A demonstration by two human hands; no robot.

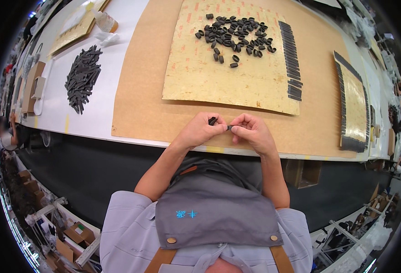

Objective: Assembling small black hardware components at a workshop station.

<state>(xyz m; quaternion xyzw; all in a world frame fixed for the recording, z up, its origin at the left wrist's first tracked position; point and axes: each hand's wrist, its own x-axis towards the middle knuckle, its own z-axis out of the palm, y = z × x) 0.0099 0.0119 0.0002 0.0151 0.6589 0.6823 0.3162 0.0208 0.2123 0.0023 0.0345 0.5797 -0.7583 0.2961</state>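
I pinch a black piece [229,128] in left hand [202,130] and right hand [256,133] fingers [239,131]; loops [228,42] on the yellow board [196,82] look done, flat strips [83,76] left of it don't.

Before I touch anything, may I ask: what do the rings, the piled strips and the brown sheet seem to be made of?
Rings: matte black, perhaps leather or rubber, since they hold a bent, thin-walled shape.
Strips: dull dark grey, perhaps the same; they look thin and flat, but the grain is too small to see.
Brown sheet: probably paper or card, from its plain tan, matte face.
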